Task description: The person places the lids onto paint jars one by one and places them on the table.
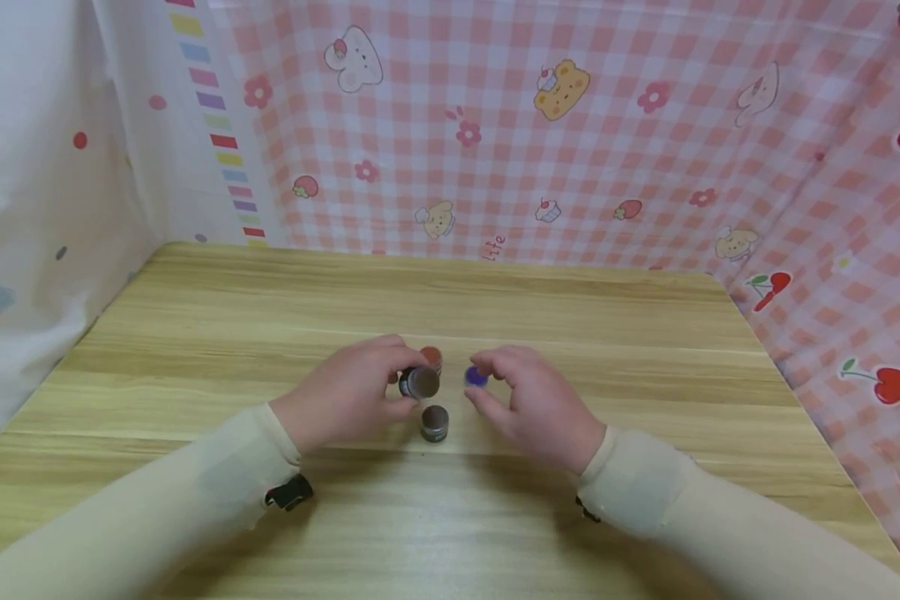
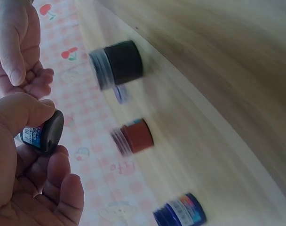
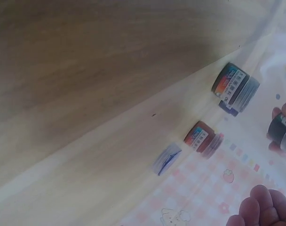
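My left hand (image 1: 352, 387) pinches a dark paint jar (image 1: 422, 382) between thumb and fingers, raised above the table; the right wrist view shows its clear lid. My right hand (image 1: 528, 400) is empty, with fingers loosely bent and apart from the left. In the head view its thumb and forefinger frame a clear lid smeared with purple (image 1: 476, 377), which lies on the table in the right wrist view (image 3: 167, 159). A second dark jar (image 1: 434, 423) and a red-brown jar (image 1: 431, 358) stand near the left fingertips. A blue-purple jar (image 2: 185, 211) with a bare threaded neck is hidden in the head view.
The wood-grain table (image 1: 270, 300) extends around the jars to both sides. Behind it hangs a pink checked curtain (image 1: 420, 100), with a similar one at the right and a white curtain (image 1: 37, 167) on the left.
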### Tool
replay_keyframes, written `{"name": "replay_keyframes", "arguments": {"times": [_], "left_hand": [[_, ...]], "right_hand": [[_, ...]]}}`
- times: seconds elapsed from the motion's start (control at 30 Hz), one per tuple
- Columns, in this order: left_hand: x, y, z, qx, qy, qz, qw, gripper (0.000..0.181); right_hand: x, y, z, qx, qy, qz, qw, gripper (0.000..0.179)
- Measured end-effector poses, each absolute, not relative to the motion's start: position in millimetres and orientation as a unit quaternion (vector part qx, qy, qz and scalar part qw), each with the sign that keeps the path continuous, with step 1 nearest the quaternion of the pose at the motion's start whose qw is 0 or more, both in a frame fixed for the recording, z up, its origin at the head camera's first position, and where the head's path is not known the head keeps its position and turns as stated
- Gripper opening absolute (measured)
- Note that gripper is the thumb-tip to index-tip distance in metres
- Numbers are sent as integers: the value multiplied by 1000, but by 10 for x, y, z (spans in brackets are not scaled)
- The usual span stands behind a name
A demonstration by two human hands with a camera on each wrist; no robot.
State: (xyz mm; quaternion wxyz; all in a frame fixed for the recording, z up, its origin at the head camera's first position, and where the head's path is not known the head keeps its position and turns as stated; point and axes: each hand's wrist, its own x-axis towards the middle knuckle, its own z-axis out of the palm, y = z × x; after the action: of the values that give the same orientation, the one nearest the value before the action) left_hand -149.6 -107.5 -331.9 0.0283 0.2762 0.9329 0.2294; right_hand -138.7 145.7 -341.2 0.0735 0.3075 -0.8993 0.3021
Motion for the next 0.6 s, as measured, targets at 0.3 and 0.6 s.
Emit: {"name": "replay_keyframes", "arguments": {"times": [0.3,0.6], "left_hand": [[-1532,-1260,-3357,252,940,224,46,28],[-1535,-1380,-3387,225,946,217,85,18]], "right_hand": [[-1454,1510,-3419,279,-914,288,60,36],[-1567,1606,-3446,238,-932,270,38,44]]}}
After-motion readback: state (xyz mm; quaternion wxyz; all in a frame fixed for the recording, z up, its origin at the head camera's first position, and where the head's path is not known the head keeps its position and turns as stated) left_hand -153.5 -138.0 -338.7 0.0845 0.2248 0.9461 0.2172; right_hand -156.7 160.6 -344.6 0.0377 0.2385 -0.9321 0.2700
